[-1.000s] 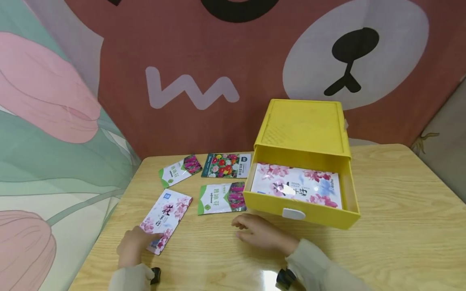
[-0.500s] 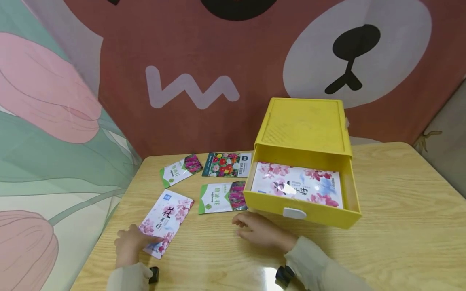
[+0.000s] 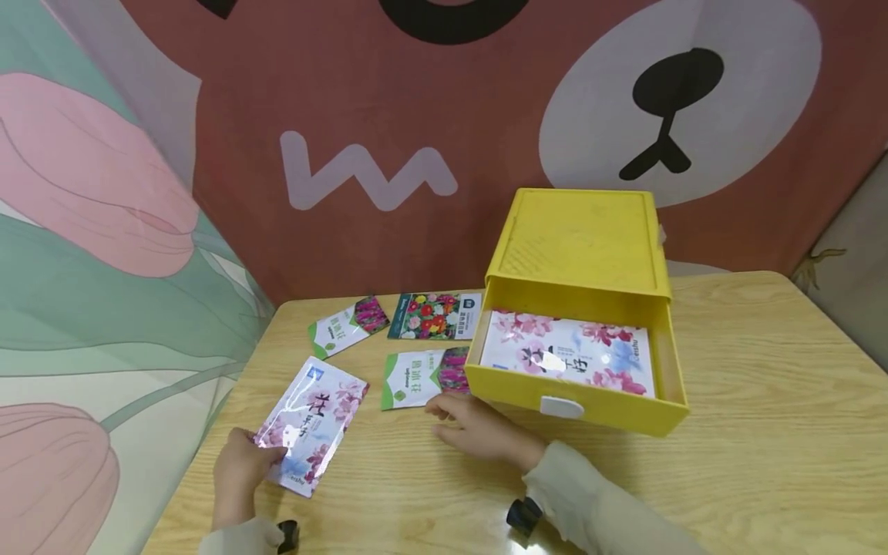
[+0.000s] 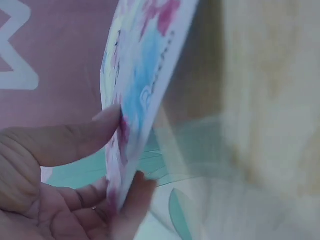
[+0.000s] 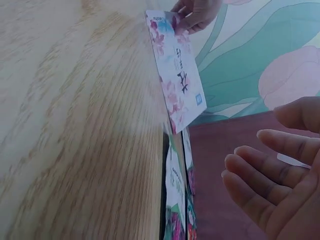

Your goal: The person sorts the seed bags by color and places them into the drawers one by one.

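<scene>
My left hand (image 3: 239, 466) pinches the near left edge of a white packet with pink blossoms (image 3: 319, 420), thumb on its printed face and fingers behind it. In the left wrist view the packet (image 4: 142, 85) stands on edge, apart from the wooden surface. My right hand (image 3: 479, 432) holds nothing; its fingers are loosely bent in the right wrist view. It is just in front of a green-and-white seed packet (image 3: 416, 379) with purple flowers and covers its lower right edge. A similar blossom packet (image 3: 569, 351) lies flat inside the pulled-out drawer of a yellow box (image 3: 579, 243).
Behind lie another green-and-white seed packet (image 3: 347, 324) and a dark seed packet with mixed flowers (image 3: 435, 316). The yellow drawer front (image 3: 624, 412) with its white handle (image 3: 562, 407) juts toward me. A bear-print cloth (image 3: 388, 239) hangs along the back edge of the wooden table (image 3: 756, 401).
The left hand has taken hold of the blossom packet and raised it off the table. The right hand has shifted slightly left, toward the green-and-white seed packet.
</scene>
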A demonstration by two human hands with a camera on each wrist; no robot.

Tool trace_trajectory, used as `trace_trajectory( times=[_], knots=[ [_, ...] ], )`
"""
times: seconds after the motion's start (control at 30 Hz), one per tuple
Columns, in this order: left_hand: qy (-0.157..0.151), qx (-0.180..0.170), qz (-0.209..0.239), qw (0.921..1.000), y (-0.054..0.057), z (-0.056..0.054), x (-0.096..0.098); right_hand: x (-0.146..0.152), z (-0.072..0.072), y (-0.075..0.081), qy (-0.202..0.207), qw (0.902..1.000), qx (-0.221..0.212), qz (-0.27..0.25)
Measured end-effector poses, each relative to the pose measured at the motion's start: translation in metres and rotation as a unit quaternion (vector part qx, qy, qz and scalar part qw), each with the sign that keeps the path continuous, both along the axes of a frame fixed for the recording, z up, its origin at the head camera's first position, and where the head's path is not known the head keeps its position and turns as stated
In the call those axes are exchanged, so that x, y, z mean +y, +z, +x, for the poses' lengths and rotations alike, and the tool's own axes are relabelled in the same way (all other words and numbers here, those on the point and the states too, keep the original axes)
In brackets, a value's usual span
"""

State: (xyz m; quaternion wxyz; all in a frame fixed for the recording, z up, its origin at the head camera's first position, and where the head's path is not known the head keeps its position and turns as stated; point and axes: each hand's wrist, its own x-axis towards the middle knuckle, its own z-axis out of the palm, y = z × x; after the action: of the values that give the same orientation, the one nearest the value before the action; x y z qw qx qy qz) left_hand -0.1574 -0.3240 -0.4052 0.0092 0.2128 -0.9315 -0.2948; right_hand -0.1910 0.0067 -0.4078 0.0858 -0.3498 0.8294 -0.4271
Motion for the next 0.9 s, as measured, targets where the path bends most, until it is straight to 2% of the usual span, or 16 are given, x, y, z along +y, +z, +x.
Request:
trace_trajectory(
  times=[0.13,0.27,0.37,0.43,0.57,0.63,0.67,0.73,0.83,0.87,0.9],
  knots=[
    [0.016,0.049,0.007,0.9987,0.003,0.002,0.002,-0.003,0.001,0.003,0.002,0.9999,0.017,0.0],
    [0.035,0.1,0.029,0.9939,0.002,0.002,0.001,-0.005,0.002,0.006,-0.007,0.9997,0.022,0.002],
    [0.038,0.123,0.066,0.9894,-0.005,-0.001,-0.005,-0.008,0.003,0.008,-0.012,0.9996,0.023,-0.004],
    [0.04,0.124,0.09,0.9874,-0.019,-0.008,-0.017,-0.009,0.003,0.009,-0.014,0.9996,0.022,-0.007],
    [0.038,0.131,0.094,0.9862,-0.068,-0.028,-0.054,-0.012,0.003,0.012,-0.02,0.9997,0.011,0.0],
    [0.038,0.132,0.086,0.9867,-0.083,-0.036,-0.065,-0.014,0.004,0.014,-0.026,0.9996,0.01,0.005],
    [0.037,0.131,0.087,0.9869,-0.08,-0.035,-0.064,-0.014,0.004,0.015,-0.028,0.9995,0.009,0.007],
    [0.034,0.127,0.108,0.9854,-0.064,-0.03,-0.054,-0.016,0.005,0.017,-0.033,0.9993,0.012,0.01],
    [0.02,0.139,0.126,0.982,-0.039,-0.021,-0.04,-0.018,0.005,0.021,-0.038,0.9991,0.013,0.01],
    [0.018,0.144,0.136,0.98,-0.034,-0.019,-0.037,-0.018,0.005,0.021,-0.038,0.9991,0.012,0.01],
    [0.015,0.155,0.141,0.9777,-0.037,-0.02,-0.039,-0.019,0.005,0.022,-0.039,0.9991,0.011,0.01]
  ],
)
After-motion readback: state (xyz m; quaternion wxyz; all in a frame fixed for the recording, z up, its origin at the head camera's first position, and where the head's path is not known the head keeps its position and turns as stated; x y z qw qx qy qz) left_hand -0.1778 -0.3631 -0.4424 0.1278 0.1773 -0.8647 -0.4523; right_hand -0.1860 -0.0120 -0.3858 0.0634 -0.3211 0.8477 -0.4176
